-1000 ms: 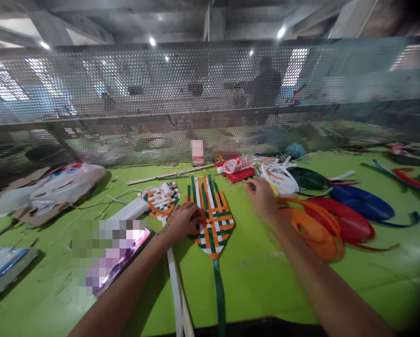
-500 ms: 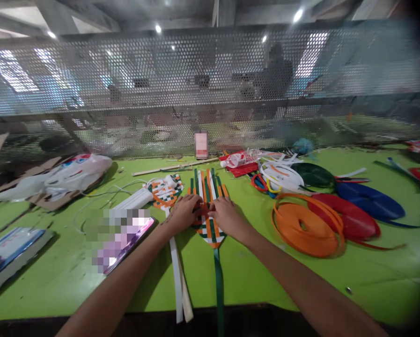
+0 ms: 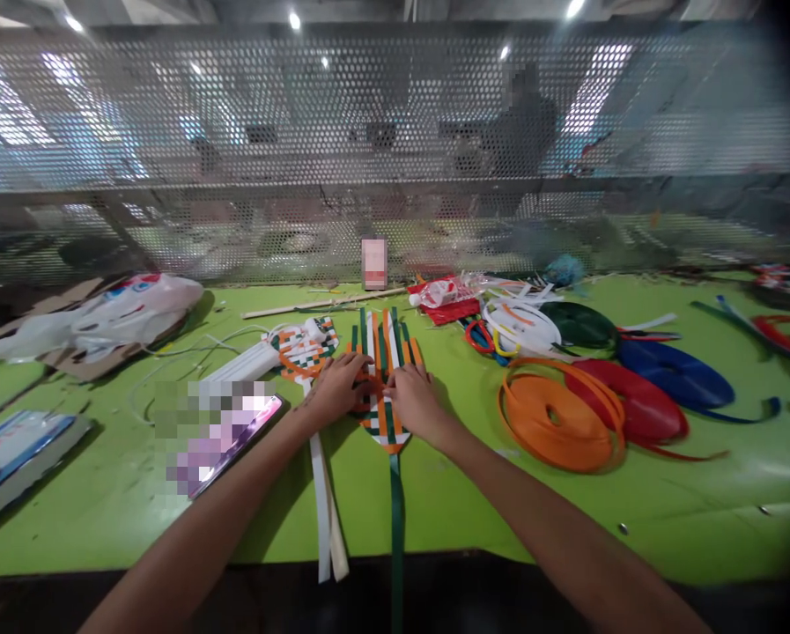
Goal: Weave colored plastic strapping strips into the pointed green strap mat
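Note:
A woven piece of green, orange and white flat strips (image 3: 385,425) lies on the table in front of me, its rounded end towards me and loose strip ends pointing away. From that rounded end a long dark green strip (image 3: 396,519) runs down over the table edge. My left hand (image 3: 342,385) grips the weave's left side with bent fingers. Across from it, my right hand (image 3: 416,398) has its fingers curled onto the right side. Fingertips of both hands nearly meet over the middle, hiding part of the weave. Left of it lies a second woven piece (image 3: 307,342) with a white strip hanging down.
Coils of orange (image 3: 557,423), red (image 3: 638,405), blue (image 3: 675,374), green (image 3: 579,325) and white strip (image 3: 523,328) lie at right. A phone (image 3: 236,445), a white power strip (image 3: 241,370) and a plastic bag (image 3: 136,317) are at left. Perforated metal screen (image 3: 269,132) stands behind.
The whole view has shifted slightly, with the table appearing a little higher and further left. Both hands stay on the weave, with only slight finger movement.

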A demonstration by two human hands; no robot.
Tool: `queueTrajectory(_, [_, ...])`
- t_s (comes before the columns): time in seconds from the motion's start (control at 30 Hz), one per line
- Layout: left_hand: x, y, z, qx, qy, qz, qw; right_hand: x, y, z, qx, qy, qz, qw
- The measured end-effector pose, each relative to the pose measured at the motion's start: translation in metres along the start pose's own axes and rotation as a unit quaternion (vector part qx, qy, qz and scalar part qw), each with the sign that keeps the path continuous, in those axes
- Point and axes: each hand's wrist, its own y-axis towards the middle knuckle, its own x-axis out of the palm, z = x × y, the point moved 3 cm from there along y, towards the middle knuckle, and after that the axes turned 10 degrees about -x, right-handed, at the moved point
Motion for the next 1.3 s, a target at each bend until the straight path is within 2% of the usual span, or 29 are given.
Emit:
queueTrajectory(0.07, [-0.002,0.000,-0.001,0.007,0.008,0.010,1.000,-0.010,0.004,0.006,-0.005,0.016,0.008,1.000])
queueTrajectory(0.13, [-0.005,0.000,0.000,0.013,0.007,0.033,0.999,-0.034,0.009,0.026,0.003,0.019,0.046,0.999])
queueTrajectory(0.17, [-0.006,0.000,0.000,0.010,0.005,0.047,0.999,-0.052,0.011,0.043,0.025,0.015,0.095,0.995])
queueTrajectory(0.2, [-0.008,0.000,0.001,0.006,0.003,0.061,0.998,-0.074,0.009,0.062,0.059,0.009,0.210,0.976])
queueTrajectory(0.23, [-0.008,0.000,0.002,0.003,0.002,0.072,0.997,-0.095,0.005,0.082,0.098,-0.012,0.333,0.938])
queueTrajectory(0.27, [-0.009,0.000,0.004,0.005,0.003,0.077,0.997,-0.110,0.000,0.099,0.126,-0.035,0.425,0.896])
queueTrajectory(0.3, [-0.008,0.000,0.006,0.014,0.004,0.075,0.997,-0.119,-0.004,0.112,0.135,-0.050,0.474,0.869])
queueTrajectory(0.33, [-0.008,-0.001,0.009,0.027,0.005,0.068,0.997,-0.122,-0.005,0.119,0.121,-0.052,0.478,0.868])
queueTrajectory(0.4, [-0.005,-0.003,0.015,0.053,0.007,0.048,0.997,-0.113,0.001,0.116,0.059,-0.026,0.418,0.906])
queueTrajectory(0.47, [-0.003,-0.006,0.019,0.073,0.010,0.035,0.997,-0.091,0.014,0.094,-0.007,0.032,0.318,0.948])
queueTrajectory(0.53, [0.000,-0.009,0.022,0.092,0.015,0.025,0.995,-0.063,0.031,0.066,-0.052,0.106,0.150,0.982])
queueTrajectory(0.6, [0.002,-0.011,0.023,0.102,0.023,0.019,0.994,-0.042,0.046,0.044,-0.051,0.127,0.019,0.990])
queueTrajectory(0.67, [0.004,-0.011,0.023,0.097,0.033,0.020,0.995,-0.030,0.055,0.035,-0.027,0.111,-0.045,0.993])
queueTrajectory(0.8, [0.008,-0.009,0.021,0.078,0.042,0.018,0.996,-0.022,0.054,0.039,0.004,0.089,-0.067,0.994])
queueTrajectory(1.1, [0.007,-0.008,0.022,0.065,0.010,-0.002,0.998,-0.013,0.044,0.047,-0.007,0.069,-0.073,0.995])
queueTrajectory(1.3, [0.007,-0.008,0.024,0.070,0.026,-0.011,0.997,-0.013,0.045,0.050,0.017,0.087,-0.075,0.993])
